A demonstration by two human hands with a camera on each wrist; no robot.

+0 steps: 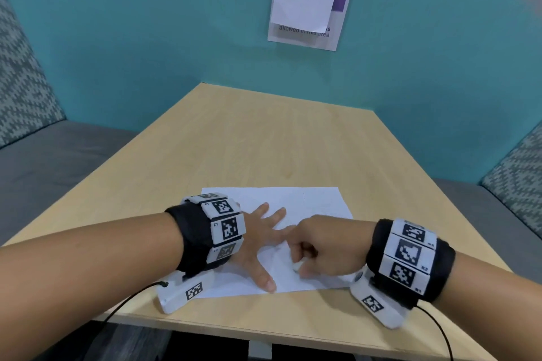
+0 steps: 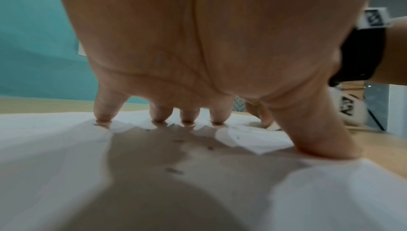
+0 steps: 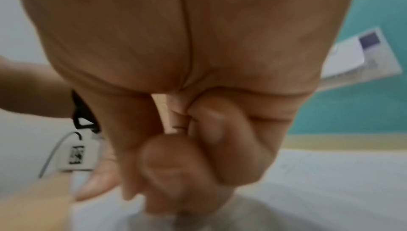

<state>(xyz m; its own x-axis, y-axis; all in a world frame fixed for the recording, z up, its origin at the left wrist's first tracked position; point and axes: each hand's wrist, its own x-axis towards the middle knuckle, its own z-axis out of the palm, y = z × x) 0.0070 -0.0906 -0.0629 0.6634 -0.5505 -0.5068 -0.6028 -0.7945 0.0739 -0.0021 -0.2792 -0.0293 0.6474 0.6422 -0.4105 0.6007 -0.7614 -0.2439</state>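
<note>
A white sheet of paper (image 1: 308, 202) lies near the front edge of the wooden table (image 1: 264, 141). My left hand (image 1: 258, 240) rests flat on it with fingers spread; in the left wrist view its fingertips (image 2: 103, 114) and thumb press the paper (image 2: 55, 147), which carries small dark specks. To its right, my right hand (image 1: 319, 249) is curled, knuckles up, and pinches a small white object (image 1: 297, 266), seemingly an eraser, against the sheet. In the right wrist view the curled right hand (image 3: 187, 147) hides the object and the picture is blurred.
The table's far half is bare wood and meets a teal wall with a notice (image 1: 308, 9). Grey padded benches stand to the left (image 1: 44, 161) and right (image 1: 513, 184). Cables run from both wrist units over the front edge.
</note>
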